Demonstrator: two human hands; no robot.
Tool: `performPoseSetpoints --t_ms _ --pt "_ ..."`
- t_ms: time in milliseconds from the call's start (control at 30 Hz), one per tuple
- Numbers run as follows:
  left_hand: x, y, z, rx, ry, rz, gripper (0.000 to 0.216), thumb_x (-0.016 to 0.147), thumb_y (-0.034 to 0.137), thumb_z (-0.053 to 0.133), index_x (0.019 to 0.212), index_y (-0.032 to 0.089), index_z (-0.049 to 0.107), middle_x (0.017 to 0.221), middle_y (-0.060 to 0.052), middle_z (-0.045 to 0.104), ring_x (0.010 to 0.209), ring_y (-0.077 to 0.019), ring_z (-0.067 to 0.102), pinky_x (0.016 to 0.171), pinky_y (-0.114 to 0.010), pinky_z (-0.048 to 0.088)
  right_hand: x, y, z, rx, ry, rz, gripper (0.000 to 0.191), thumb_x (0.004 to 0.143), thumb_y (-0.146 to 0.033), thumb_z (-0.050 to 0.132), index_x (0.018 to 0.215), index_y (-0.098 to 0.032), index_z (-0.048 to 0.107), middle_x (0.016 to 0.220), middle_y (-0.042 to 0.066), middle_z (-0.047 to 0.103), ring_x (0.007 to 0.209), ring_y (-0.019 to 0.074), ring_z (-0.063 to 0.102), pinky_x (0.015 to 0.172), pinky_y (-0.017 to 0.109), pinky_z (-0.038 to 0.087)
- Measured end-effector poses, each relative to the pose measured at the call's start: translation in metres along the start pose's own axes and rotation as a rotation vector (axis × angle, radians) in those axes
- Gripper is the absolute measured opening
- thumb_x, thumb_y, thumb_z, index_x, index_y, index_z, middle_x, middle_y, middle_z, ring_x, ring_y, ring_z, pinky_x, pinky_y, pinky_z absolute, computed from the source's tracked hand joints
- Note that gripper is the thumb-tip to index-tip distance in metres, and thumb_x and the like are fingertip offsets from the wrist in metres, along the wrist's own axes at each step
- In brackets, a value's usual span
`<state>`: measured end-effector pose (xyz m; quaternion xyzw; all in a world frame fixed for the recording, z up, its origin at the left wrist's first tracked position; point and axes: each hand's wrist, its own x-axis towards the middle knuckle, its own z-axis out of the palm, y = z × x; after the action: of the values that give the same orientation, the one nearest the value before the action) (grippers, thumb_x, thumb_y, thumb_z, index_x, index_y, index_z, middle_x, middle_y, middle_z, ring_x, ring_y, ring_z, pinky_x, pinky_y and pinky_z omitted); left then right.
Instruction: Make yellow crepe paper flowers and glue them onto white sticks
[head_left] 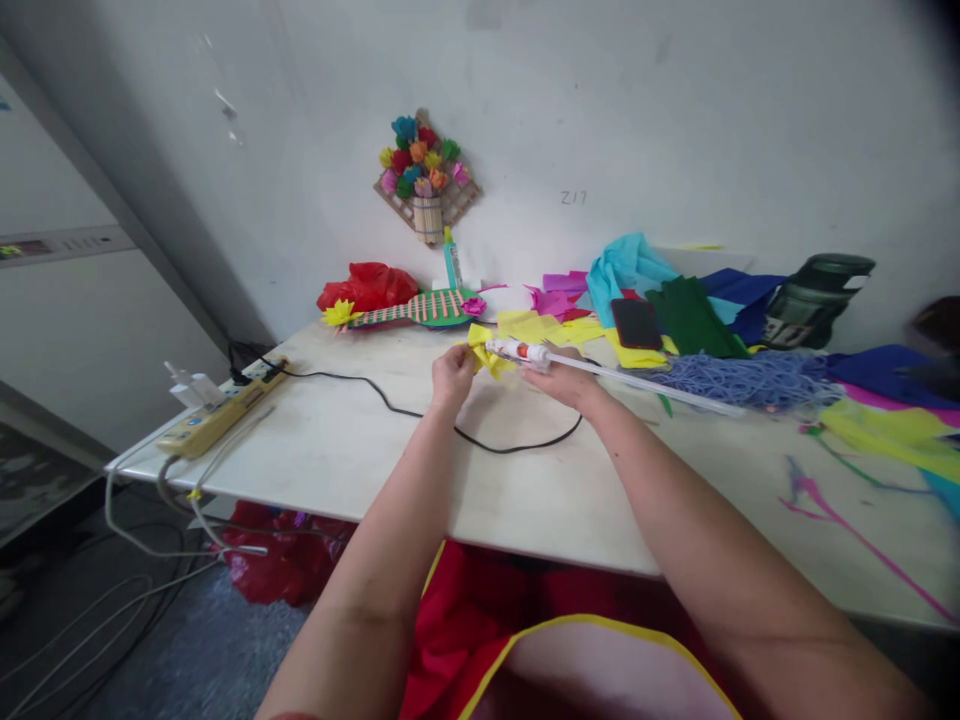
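Observation:
My left hand (453, 375) is closed on a yellow paper flower (484, 350) above the middle of the table. In my right hand (559, 378) is a white glue gun (519, 350), its nozzle at the flower and a long clear glue stick (652, 385) jutting out of its back to the right. A black cord (517, 450) loops over the table below my hands. Just beyond the flower lies a green guitar-shaped craft (442, 308), trimmed with thin sticks, a yellow flower (341, 313) and a pink flower (474, 306).
A yellow power strip (225, 405) with plugs lies at the left edge. To the right are coloured paper sheets (630, 270), a phone (636, 324), a bundle of blue-grey strands (750, 380) and a dark green jar (817, 298). A red plastic bag (367, 287) sits by the wall.

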<state>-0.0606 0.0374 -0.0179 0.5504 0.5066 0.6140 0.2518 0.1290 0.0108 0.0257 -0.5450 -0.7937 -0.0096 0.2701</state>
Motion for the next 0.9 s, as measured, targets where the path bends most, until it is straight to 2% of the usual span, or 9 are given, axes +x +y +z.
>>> performPoseSetpoints --t_ms 433,600,700,800,900 --pt "-0.002 0.007 -0.002 -0.224 0.006 -0.108 0.031 0.062 0.025 0.054 0.089 0.013 0.063 0.077 -0.004 0.065 0.069 -0.0134 0.06 0.059 -0.025 0.051 0.0 0.004 0.001 0.219 0.092 -0.039 0.027 0.071 -0.043 0.053 0.079 -0.019 0.062 0.075 0.004 0.065 0.073 0.0182 0.059 0.064 0.027 0.043" --pt "-0.002 0.011 -0.005 -0.314 0.025 -0.151 0.032 0.059 0.026 0.058 0.087 0.011 0.062 0.078 -0.005 0.065 0.068 -0.0136 0.06 0.061 -0.028 0.052 0.001 0.008 0.004 0.403 0.152 -0.053 0.026 0.068 -0.042 0.056 0.074 -0.017 0.062 0.072 0.004 0.065 0.07 0.0179 0.059 0.066 0.028 0.045" --pt "-0.002 0.012 -0.007 -0.369 0.038 -0.173 0.033 0.057 0.028 0.061 0.086 0.011 0.061 0.079 -0.005 0.064 0.07 -0.0146 0.06 0.064 -0.03 0.052 0.0 0.008 0.006 0.528 0.204 0.003 0.028 0.067 -0.042 0.056 0.075 -0.016 0.063 0.071 0.005 0.064 0.07 0.0183 0.059 0.065 0.028 0.045" --pt "-0.002 0.012 -0.011 -0.41 0.061 -0.181 0.035 0.057 0.031 0.062 0.086 0.011 0.06 0.082 -0.007 0.064 0.075 -0.0164 0.061 0.068 -0.033 0.052 0.001 0.01 0.009 0.615 0.28 0.114 0.038 0.07 -0.046 0.052 0.085 -0.012 0.061 0.076 0.008 0.064 0.069 0.0183 0.059 0.062 0.029 0.046" --pt "-0.002 0.01 -0.014 -0.452 0.114 -0.187 0.036 0.059 0.032 0.061 0.088 0.011 0.059 0.088 -0.008 0.063 0.079 -0.0175 0.062 0.07 -0.033 0.051 0.003 0.017 0.011 0.519 0.362 0.285 0.043 0.073 -0.047 0.048 0.094 -0.012 0.059 0.082 0.01 0.065 0.074 0.02 0.059 0.061 0.03 0.045"
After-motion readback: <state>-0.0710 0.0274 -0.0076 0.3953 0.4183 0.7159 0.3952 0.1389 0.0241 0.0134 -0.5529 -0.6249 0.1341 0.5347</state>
